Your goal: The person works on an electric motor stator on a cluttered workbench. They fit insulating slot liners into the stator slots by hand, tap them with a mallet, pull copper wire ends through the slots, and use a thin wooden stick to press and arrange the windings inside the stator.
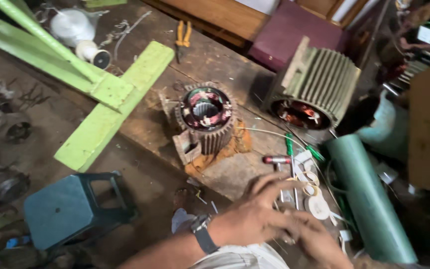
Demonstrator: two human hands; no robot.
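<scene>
My left hand point(257, 215), with a dark watch point(202, 233) on its wrist, reaches across the front of a wooden workbench point(210, 60), fingers stretched and apart. My right hand point(320, 242) lies just below and to the right of it, touching it, blurred; whether it holds anything is unclear. Right beyond the fingers lie small tape rolls point(310, 183) and a white disc point(319, 207). A small ribbed motor stator point(207, 119) with coloured windings stands upright further back on the bench.
A larger ribbed motor housing point(317, 84) lies on its side at the right. A red-handled tool point(276, 160), green screwdrivers point(289, 144), a green tube point(369, 199), orange pliers point(182, 34), green wooden bars point(103, 94) and a blue stool point(68, 206) surround the spot.
</scene>
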